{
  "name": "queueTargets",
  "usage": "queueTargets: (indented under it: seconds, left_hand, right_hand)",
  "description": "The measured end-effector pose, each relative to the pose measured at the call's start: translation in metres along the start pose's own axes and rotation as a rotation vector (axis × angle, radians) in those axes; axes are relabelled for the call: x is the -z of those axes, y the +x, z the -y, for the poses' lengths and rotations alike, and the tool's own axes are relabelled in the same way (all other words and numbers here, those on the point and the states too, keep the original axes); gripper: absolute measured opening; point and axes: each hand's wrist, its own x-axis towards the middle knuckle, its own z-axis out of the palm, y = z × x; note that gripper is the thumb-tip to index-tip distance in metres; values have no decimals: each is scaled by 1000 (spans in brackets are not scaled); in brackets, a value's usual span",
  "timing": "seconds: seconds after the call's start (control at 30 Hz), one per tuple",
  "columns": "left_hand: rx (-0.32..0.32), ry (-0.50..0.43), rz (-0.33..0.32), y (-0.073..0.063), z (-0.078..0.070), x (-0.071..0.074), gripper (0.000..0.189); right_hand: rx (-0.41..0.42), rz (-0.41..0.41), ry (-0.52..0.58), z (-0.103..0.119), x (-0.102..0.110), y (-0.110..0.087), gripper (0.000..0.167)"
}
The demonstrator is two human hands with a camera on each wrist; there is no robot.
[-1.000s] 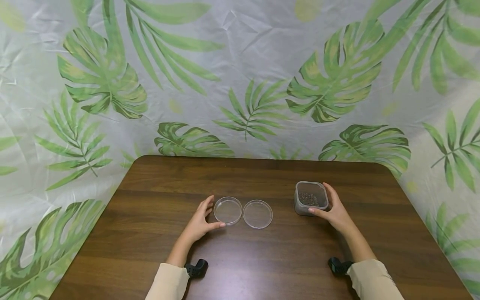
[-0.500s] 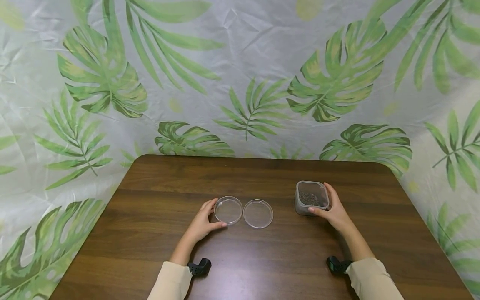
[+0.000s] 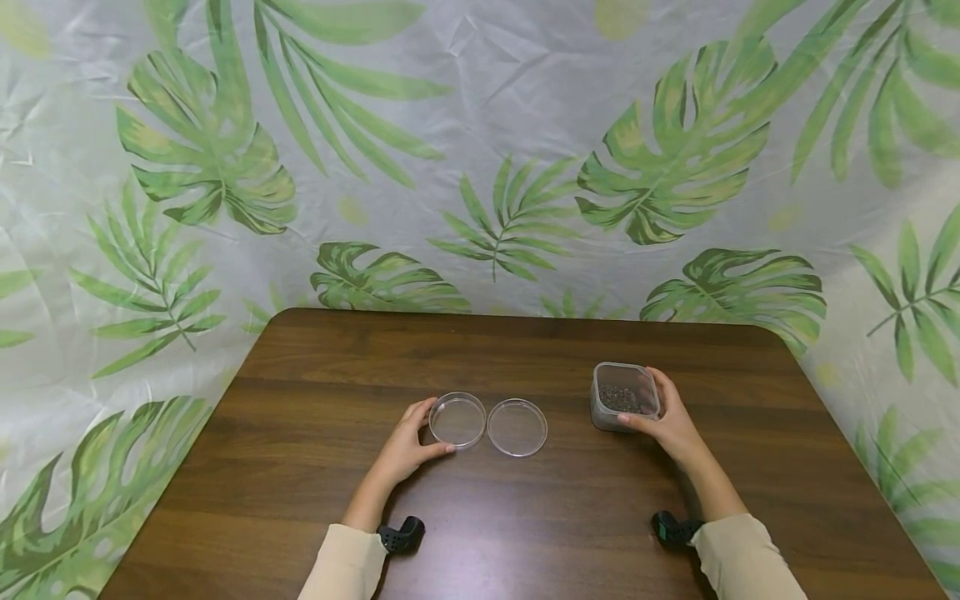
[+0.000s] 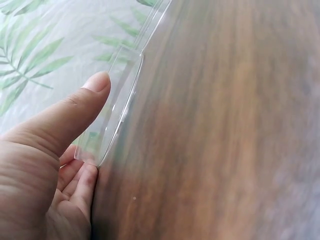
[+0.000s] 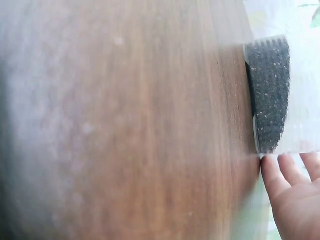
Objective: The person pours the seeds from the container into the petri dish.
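Note:
Two clear round petri dish halves lie side by side on the wooden table. My left hand (image 3: 403,450) holds the left petri dish (image 3: 457,421) by its rim, thumb on the near side and fingers on the far left. In the left wrist view the thumb (image 4: 75,112) overlaps the dish wall (image 4: 117,107). Beside it, apart from any hand, lies the right half (image 3: 517,427). My right hand (image 3: 671,425) grips a clear square plastic tub (image 3: 603,408) by its right side. Dark soil-like grains (image 5: 270,92) fill its lower part; the tub has no lid on.
The brown wooden table (image 3: 510,517) has rounded far corners. A leaf-patterned sheet (image 3: 510,125) hangs behind it. Black straps with a small camera (image 3: 401,535) sit on both wrists. Table surface separates the right dish half from the tub.
The left hand has shifted slightly right, and its fingers have drawn closer round the dish. The right hand and tub look almost unmoved.

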Motion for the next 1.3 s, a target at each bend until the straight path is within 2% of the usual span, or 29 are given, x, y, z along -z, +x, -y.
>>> queueTargets:
  seconds: [0.43,0.93,1.3]
  left_hand:
    - [-10,-14,-4,-1,-1,0,81]
    - [2,-5,-2,-1,-1,0,82]
    - [0,9,-9,-1,0,0,81]
  right_hand:
    - [6,-25,-73,6,-3,-2,89]
    - [89,-70,-13,22,-9,5,89]
    - [123,-91,-126,38,-19,9,91]
